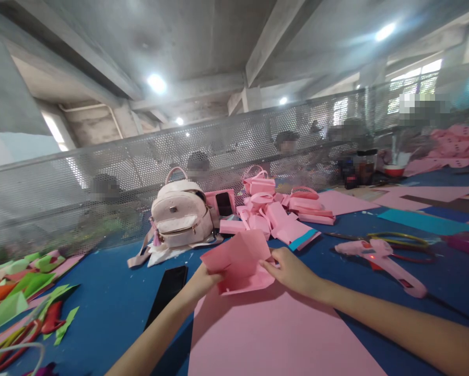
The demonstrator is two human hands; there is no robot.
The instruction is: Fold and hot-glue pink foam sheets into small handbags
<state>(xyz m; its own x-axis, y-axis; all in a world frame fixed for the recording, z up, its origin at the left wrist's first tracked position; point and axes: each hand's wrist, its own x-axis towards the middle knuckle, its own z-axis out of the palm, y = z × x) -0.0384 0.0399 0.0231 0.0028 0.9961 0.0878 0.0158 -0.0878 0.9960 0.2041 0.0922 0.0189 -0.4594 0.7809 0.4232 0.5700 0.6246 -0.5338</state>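
Both of my hands hold a folded piece of pink paper just above the blue table. My left hand grips its left edge and my right hand grips its right edge. A large pink sheet lies flat under my forearms. A black phone lies to the left of my left hand.
A pale pink backpack stands behind the paper, next to a pile of pink paper bags. A pink glue gun lies at the right. Green and red paper scraps cover the left. People sit beyond a mesh screen.
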